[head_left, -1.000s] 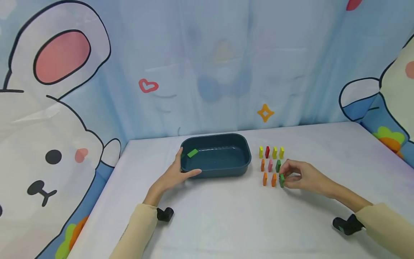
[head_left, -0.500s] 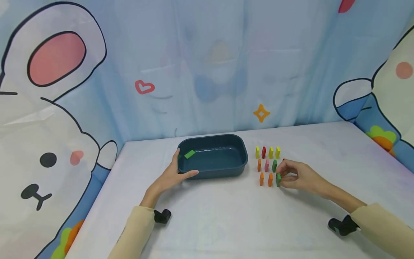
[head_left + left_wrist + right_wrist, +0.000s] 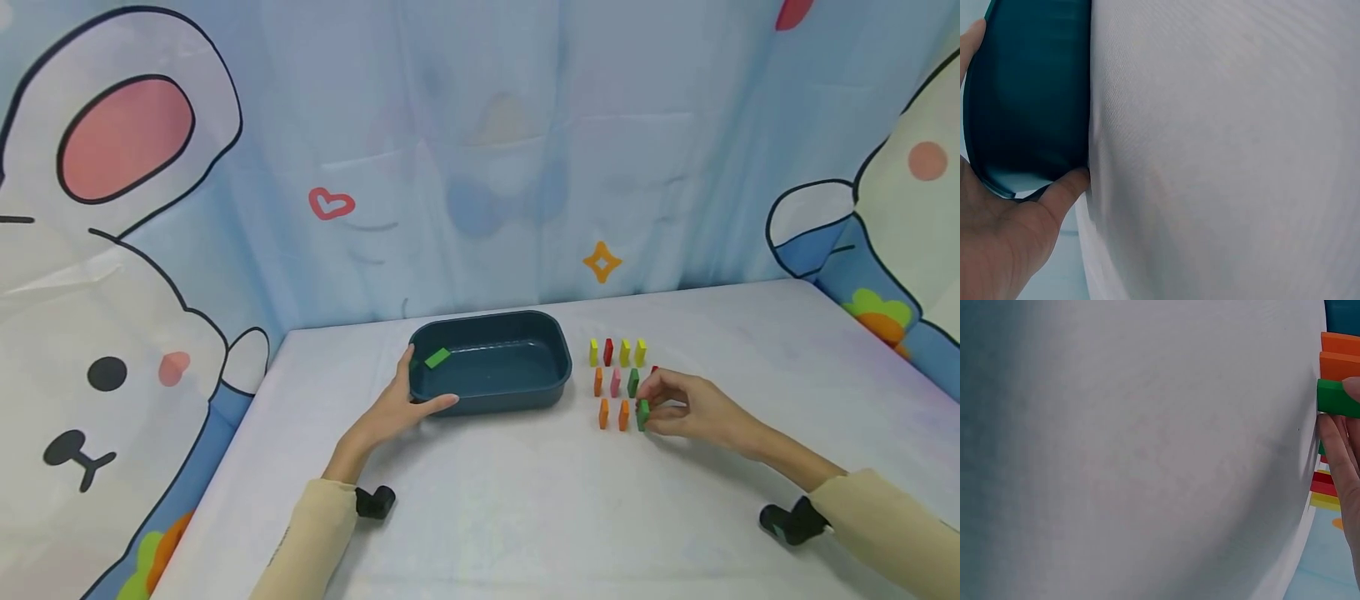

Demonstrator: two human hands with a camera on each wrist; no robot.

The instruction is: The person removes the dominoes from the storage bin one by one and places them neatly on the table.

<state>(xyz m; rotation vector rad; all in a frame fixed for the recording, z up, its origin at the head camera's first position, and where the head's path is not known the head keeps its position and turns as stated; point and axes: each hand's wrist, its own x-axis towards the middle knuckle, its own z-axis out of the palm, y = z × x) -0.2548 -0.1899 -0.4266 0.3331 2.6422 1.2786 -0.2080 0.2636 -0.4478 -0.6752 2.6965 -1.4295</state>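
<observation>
My left hand (image 3: 393, 408) holds the left end of a dark teal rectangular dish (image 3: 491, 403), thumb along its front wall and fingers at its left side. In the left wrist view the thumb (image 3: 1066, 194) touches the dish's wall low down. A light green block (image 3: 437, 358) lies flat inside the dish. To the right, my right hand (image 3: 682, 408) pinches an upright dark green domino block (image 3: 642, 415) at the right end of the front row. The right wrist view shows that green block (image 3: 1334, 399) beside two orange ones (image 3: 1341, 365).
Upright blocks stand in rows right of the dish: yellow ones (image 3: 625, 352) and a red one (image 3: 608, 352) at the back, orange (image 3: 597, 382), pink (image 3: 615, 382) and green (image 3: 633, 382) in the middle. A red block (image 3: 654, 368) is mostly hidden behind my right hand.
The head view has shifted slightly, so the scene sits further left. Both hands keep their places on the dish and the green domino block; a red block's top now shows behind the right hand.
</observation>
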